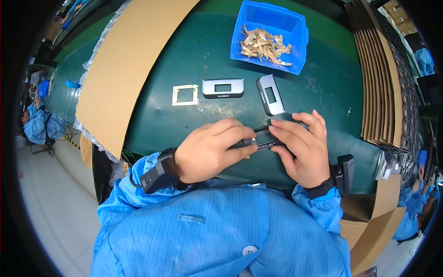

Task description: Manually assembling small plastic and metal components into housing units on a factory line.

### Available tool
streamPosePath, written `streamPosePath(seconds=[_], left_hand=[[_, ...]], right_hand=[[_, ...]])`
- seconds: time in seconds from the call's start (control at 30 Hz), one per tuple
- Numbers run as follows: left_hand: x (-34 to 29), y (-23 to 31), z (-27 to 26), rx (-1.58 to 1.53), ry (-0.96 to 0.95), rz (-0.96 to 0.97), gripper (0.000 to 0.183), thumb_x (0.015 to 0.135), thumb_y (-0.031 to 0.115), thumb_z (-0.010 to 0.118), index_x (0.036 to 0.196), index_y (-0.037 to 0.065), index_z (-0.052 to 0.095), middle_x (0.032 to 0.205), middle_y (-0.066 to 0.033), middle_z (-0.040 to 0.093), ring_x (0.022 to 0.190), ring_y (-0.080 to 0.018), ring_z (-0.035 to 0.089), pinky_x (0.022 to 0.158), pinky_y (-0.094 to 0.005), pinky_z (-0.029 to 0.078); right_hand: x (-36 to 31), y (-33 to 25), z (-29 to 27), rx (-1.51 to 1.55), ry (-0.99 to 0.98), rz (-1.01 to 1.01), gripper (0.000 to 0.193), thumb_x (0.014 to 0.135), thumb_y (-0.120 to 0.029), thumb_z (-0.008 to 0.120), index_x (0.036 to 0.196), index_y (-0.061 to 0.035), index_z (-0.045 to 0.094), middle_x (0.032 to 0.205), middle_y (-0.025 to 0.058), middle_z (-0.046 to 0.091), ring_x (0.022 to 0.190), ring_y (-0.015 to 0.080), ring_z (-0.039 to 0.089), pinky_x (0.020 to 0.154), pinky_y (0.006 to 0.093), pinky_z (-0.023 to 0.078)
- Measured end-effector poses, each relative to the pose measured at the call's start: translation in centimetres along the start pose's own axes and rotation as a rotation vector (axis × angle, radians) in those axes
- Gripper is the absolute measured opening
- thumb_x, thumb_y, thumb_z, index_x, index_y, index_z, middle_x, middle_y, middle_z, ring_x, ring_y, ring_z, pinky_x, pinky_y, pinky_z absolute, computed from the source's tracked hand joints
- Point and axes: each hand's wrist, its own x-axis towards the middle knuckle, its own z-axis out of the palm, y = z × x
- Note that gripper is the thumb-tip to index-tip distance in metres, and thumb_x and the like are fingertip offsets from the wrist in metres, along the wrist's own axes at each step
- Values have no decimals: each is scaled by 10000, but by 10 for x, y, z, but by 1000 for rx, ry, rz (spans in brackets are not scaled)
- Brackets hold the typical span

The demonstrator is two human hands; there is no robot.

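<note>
the left hand (pixel 210 150) pinches one end of a dark housing (pixel 266 146) between thumb and fingertips; the right hand (pixel 300 147), half curled, steadies its other end at three o'clock. the piece is held level just above or on the table, i can't tell which. it looks light, stiff and a bit slippery, best gripped by its short ends. beyond it, a tilted grey housing (pixel 264 94) lies at twelve, another grey housing (pixel 236 87) at eleven, a cream frame (pixel 195 94) at ten; farthest, a blue bin (pixel 300 46) of strips at twelve.
</note>
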Motion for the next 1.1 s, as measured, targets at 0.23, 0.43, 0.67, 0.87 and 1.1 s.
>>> streamPosePath(seconds=[0.23,0.43,0.67,0.87,1.1], left_hand=[[3,-3,6,46,-57,90,182,780,198,753,925,90,732,1082,-4,658,1072,-197,616,846,-355,561],[1,20,14,107,35,71,275,729,291,836,933,128,749,1077,-10,669,1085,-246,617,1064,-502,406],[2,17,18,158,204,-434,156,855,139,757,971,99,661,1085,-76,594,1084,-311,541,1029,-468,357],[16,17,26,119,128,-482,127,901,142,692,977,79,613,1105,-113,537,1073,-327,484,950,-451,342],[24,17,32,234,73,-447,146,909,156,675,972,71,575,1108,-122,536,1042,-327,481,897,-460,327]], right_hand=[[0,4,4,-9,4,-32,437,743,-99,809,1173,-132,739,1288,2,688,1226,306,563,1101,549,379],[-5,-12,12,8,326,124,213,814,-45,786,1020,-64,735,981,106,720,867,284,688,741,380,547],[-8,-34,21,354,172,503,135,910,-83,720,821,-26,635,682,123,644,578,267,654,528,368,494],[9,-25,22,357,68,542,169,900,-101,720,770,-27,640,624,153,635,546,323,642,526,405,483],[21,-26,29,10,-26,424,226,898,-171,712,736,-38,627,643,175,647,601,401,647,554,484,496]])
